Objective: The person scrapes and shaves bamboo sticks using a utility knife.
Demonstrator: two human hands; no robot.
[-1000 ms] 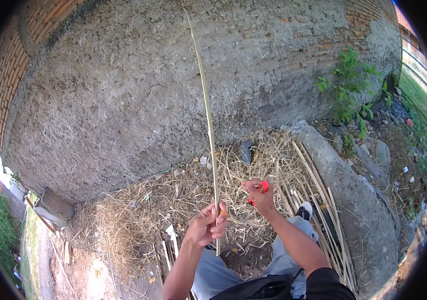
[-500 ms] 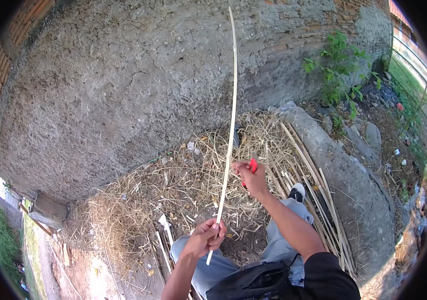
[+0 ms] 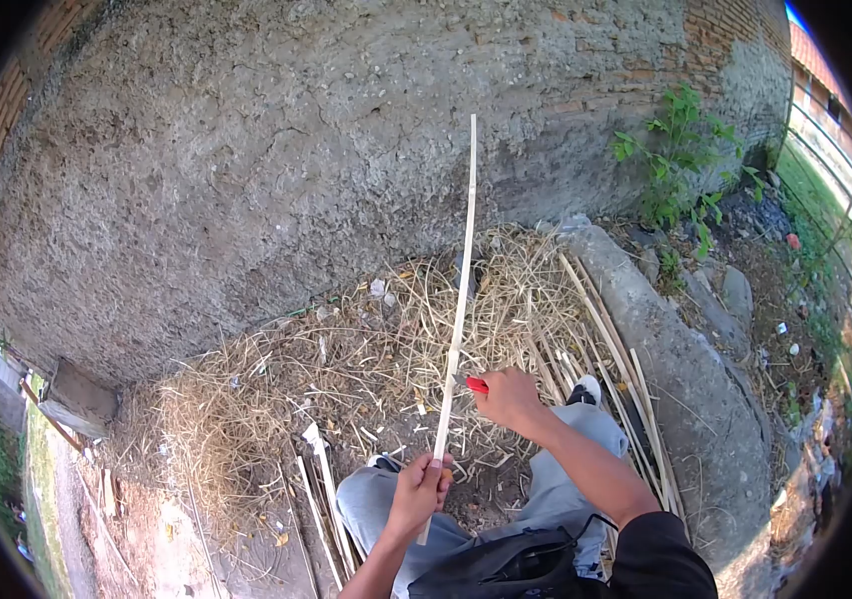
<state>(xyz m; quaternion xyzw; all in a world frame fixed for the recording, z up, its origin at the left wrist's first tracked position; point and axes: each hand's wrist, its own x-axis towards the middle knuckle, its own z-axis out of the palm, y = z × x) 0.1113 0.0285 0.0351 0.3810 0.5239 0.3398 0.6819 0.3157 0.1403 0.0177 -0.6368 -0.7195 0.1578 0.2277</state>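
Observation:
A long, pale bamboo strip [image 3: 465,260] slants upward from my lap toward the wall, bending slightly near its top. Near its lower end, my left hand [image 3: 418,494] is closed around it, and a short piece sticks out below the fist. My right hand [image 3: 511,401] grips a red-handled knife [image 3: 476,384]. The short blade points left and meets or nearly meets the strip's edge, above my left hand; I cannot tell whether it cuts in.
Shavings [image 3: 216,429] cover the ground around my feet. More bamboo strips [image 3: 635,399] lie beside my right leg, others [image 3: 321,499] by my left. A rough wall [image 3: 246,180] rises in front, with a concrete ledge [image 3: 685,369] on the right and a green plant [image 3: 675,150] behind it.
The strip's top has dropped lower in view. My right hand has moved slightly down, turning so that the knife blade now points at the strip. My left hand still holds the strip.

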